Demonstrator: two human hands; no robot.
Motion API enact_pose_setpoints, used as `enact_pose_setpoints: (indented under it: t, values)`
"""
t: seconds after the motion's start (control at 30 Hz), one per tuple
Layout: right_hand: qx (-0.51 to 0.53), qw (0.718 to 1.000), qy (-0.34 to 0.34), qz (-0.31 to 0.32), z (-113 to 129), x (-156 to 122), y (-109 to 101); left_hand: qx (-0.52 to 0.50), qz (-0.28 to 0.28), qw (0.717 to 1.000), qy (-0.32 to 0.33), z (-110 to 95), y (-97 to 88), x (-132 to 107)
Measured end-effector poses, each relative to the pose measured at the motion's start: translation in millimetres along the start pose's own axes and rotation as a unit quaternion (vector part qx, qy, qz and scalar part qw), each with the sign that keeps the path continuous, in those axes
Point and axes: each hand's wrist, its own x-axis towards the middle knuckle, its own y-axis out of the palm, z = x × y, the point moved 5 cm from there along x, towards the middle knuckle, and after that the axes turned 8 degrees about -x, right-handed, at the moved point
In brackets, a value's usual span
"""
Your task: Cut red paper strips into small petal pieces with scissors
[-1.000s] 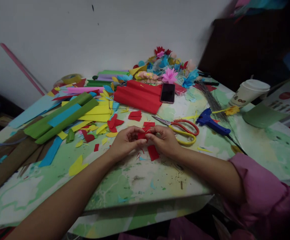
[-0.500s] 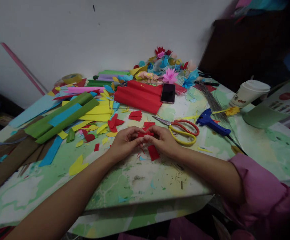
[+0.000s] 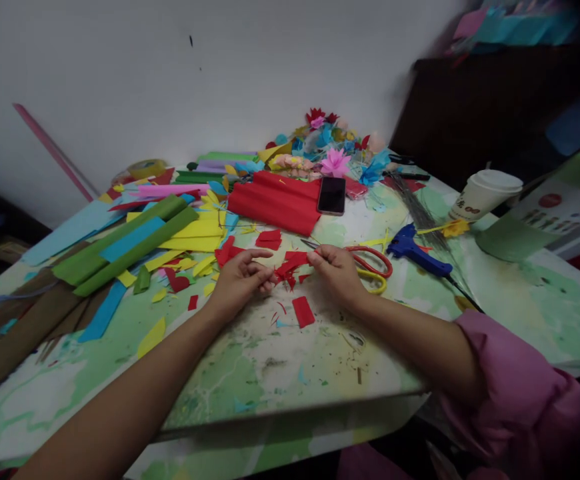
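Observation:
My left hand (image 3: pixel 243 279) is just above the table, its index finger stretched out and its thumb pressed to the other fingers. A speck of red shows at those fingertips, too small to name. Across from it, my right hand (image 3: pixel 339 275) pinches a small piece of red paper (image 3: pixel 313 255) between thumb and index finger. Between the hands lie red paper scraps (image 3: pixel 290 267). A red paper rectangle (image 3: pixel 303 312) rests on the table nearer to me. Partly behind my right hand are scissors (image 3: pixel 374 260) with one red and one yellow handle.
A blue glue gun (image 3: pixel 417 250) lies right of the scissors, near thin wires (image 3: pixel 417 205) and a lidded paper cup (image 3: pixel 487 193). Farther back are a phone (image 3: pixel 331 195), folded red paper (image 3: pixel 273 200) and paper flowers (image 3: pixel 335 162). Green paper rolls (image 3: pixel 135 250) lie left.
My hands were together over a red paper piece and have moved apart, uncovering the red scraps between them. The view has also shifted slightly.

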Motion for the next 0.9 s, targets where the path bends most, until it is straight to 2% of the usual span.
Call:
enact_pose_setpoints:
  t: [0.07, 0.17, 0.3, 0.43, 0.6, 0.77, 0.9]
  values:
    - [0.0, 1.0, -0.013, 0.022, 3.9, -1.2, 3.4, -0.035, -0.001, 0.999, -0.007, 4.2, 4.6, 0.4]
    - [-0.007, 0.998, -0.038, 0.059, 12.9, -6.7, 11.0, -0.065, 0.029, 0.997, -0.019, 11.0, 15.7, -0.5]
    - [-0.006, 0.995, -0.067, 0.07, 20.7, -11.7, 14.7, -0.071, 0.06, 0.995, -0.031, 14.0, 22.6, -1.6]
    - [-0.016, 0.994, -0.1, 0.032, 23.8, -12.0, 10.9, -0.076, 0.042, 0.996, -0.035, 11.4, 19.7, -1.6]
    - [-0.03, 0.987, -0.155, 0.02, 30.6, -13.4, 9.0, -0.065, 0.0, 0.998, -0.028, 7.9, 14.5, -1.3]
    - [-0.013, 0.986, -0.161, 0.034, 33.9, -14.8, 9.6, -0.045, -0.01, 0.999, -0.022, 5.4, 14.7, -2.1]
    - [0.017, 0.995, -0.092, 0.042, 25.8, -12.5, 11.8, -0.013, 0.0, 1.0, -0.002, 3.3, 15.6, -3.4]
